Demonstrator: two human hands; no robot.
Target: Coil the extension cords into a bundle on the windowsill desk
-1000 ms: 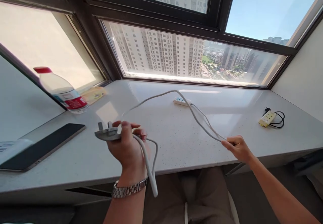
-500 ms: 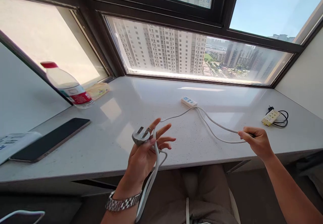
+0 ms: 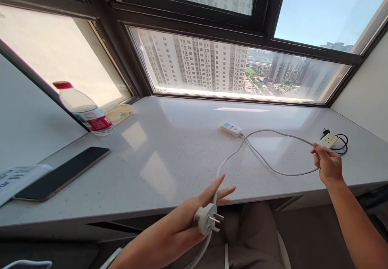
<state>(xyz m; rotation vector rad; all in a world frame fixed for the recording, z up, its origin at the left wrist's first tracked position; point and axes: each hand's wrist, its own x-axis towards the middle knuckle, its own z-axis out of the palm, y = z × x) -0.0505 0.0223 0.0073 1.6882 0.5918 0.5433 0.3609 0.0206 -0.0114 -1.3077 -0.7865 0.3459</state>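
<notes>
A white power strip lies on the white stone sill, and its white cord loops across the surface. My left hand is low at the sill's front edge, palm up with fingers stretched, and the cord's three-pin plug rests against its thumb side. My right hand is raised at the right, pinching the far bend of the cord above the sill.
A yellow power strip with a coiled black cord lies at the right. A water bottle with a red cap stands at the left, a yellow packet behind it, a dark tablet nearer me. Window glass rises behind.
My left hand dropped from above the sill to its front edge and let the coiled cord loops fall open. My right hand pulled the cord farther right, stretching the loop wide.
</notes>
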